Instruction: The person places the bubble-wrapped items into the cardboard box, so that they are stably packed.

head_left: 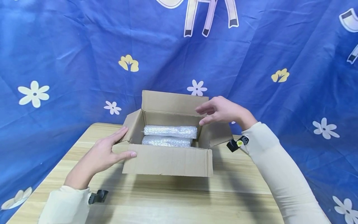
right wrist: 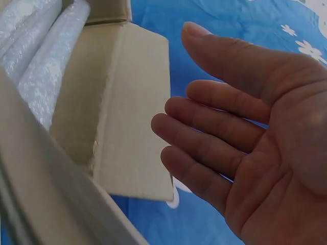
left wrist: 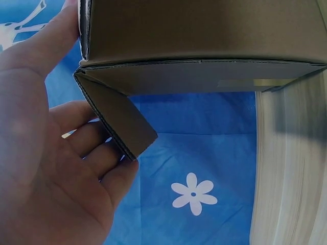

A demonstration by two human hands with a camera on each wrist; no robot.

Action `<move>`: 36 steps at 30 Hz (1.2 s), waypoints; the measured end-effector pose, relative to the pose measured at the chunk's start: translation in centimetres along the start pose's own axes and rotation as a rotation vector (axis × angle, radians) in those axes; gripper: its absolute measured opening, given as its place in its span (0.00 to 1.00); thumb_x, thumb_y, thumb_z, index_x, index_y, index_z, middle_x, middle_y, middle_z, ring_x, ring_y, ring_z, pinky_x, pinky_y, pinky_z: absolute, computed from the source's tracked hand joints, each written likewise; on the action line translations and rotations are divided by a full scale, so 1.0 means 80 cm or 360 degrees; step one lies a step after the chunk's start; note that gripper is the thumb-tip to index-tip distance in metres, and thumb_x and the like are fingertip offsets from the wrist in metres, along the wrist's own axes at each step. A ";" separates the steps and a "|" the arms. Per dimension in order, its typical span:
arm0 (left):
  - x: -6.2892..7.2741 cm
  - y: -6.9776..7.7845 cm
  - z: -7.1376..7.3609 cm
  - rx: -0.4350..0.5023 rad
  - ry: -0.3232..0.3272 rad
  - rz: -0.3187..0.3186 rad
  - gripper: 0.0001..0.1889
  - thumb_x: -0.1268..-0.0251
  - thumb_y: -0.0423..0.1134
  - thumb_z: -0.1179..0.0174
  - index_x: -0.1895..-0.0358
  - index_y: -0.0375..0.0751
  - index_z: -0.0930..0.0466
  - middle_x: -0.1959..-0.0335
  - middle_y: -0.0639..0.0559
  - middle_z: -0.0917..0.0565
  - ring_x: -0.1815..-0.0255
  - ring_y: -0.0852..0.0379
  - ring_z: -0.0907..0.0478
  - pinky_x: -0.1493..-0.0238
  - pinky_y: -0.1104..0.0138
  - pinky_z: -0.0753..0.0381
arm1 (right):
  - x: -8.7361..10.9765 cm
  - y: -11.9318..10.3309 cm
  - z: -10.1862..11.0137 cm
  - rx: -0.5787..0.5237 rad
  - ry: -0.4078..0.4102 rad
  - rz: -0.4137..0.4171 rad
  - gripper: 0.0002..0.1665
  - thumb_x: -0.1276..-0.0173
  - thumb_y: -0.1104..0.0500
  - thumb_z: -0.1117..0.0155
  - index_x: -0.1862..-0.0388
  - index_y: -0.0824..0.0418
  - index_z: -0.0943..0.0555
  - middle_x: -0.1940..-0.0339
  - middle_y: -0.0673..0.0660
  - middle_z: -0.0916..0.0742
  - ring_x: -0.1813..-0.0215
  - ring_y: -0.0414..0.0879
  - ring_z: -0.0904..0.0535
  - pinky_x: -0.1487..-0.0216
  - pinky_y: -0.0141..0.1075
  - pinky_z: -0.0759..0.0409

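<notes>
A cardboard box [head_left: 167,160] stands on the table with its four flaps spread outward. Inside lie bubble-wrapped packages [head_left: 170,131], one behind another. My left hand [head_left: 102,154] grips the box's near left corner, the thumb over the front flap and the fingers along the outside of the left flap [left wrist: 120,115]. Over the right side of the box hovers my right hand [head_left: 223,110], its fingers loosely extended and nothing in them. In the right wrist view its fingertips point toward the right flap [right wrist: 135,112], palm in sight.
The light wooden table [head_left: 179,202] extends in front of the box and to both sides. Behind it hangs a blue cloth [head_left: 92,46] with white flowers and yellow shapes. Each sleeve carries a black wrist device [head_left: 98,197].
</notes>
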State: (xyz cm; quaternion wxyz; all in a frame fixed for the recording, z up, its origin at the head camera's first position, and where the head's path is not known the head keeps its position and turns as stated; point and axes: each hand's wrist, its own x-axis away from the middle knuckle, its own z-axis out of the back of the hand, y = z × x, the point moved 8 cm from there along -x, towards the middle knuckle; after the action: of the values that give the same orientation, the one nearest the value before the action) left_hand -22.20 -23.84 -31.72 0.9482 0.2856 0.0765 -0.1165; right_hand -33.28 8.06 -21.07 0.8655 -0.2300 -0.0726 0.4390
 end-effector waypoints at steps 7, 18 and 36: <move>0.000 0.001 0.001 0.0004 -0.0004 -0.0001 0.55 0.45 0.65 0.31 0.20 0.41 0.46 0.23 0.37 0.41 0.27 0.31 0.41 0.34 0.36 0.39 | 0.032 0.016 0.016 -0.0035 0.0095 -0.0089 0.32 0.40 0.52 0.22 0.38 0.63 0.18 0.44 0.57 0.14 0.43 0.53 0.17 0.40 0.42 0.21; -0.001 0.001 -0.001 -0.0015 -0.0003 -0.0017 0.54 0.44 0.64 0.31 0.20 0.41 0.46 0.23 0.37 0.42 0.27 0.31 0.42 0.34 0.36 0.39 | 0.093 0.056 0.027 -0.0069 0.0245 -0.0162 0.30 0.34 0.54 0.27 0.36 0.65 0.20 0.40 0.58 0.16 0.41 0.54 0.19 0.41 0.50 0.21; -0.001 0.001 -0.002 -0.0026 0.0000 -0.0015 0.54 0.44 0.64 0.31 0.20 0.42 0.46 0.23 0.38 0.42 0.28 0.30 0.42 0.34 0.35 0.39 | 0.188 0.130 0.031 -0.0123 0.0445 -0.0562 0.35 0.36 0.48 0.26 0.34 0.63 0.22 0.39 0.60 0.17 0.40 0.53 0.20 0.48 0.25 0.22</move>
State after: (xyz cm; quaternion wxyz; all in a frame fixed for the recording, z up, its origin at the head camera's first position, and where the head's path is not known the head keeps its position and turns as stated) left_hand -22.23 -23.71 -31.80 0.9499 0.2775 0.0786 -0.1205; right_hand -32.54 26.12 -24.79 0.9211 -0.3054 -0.0078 0.2413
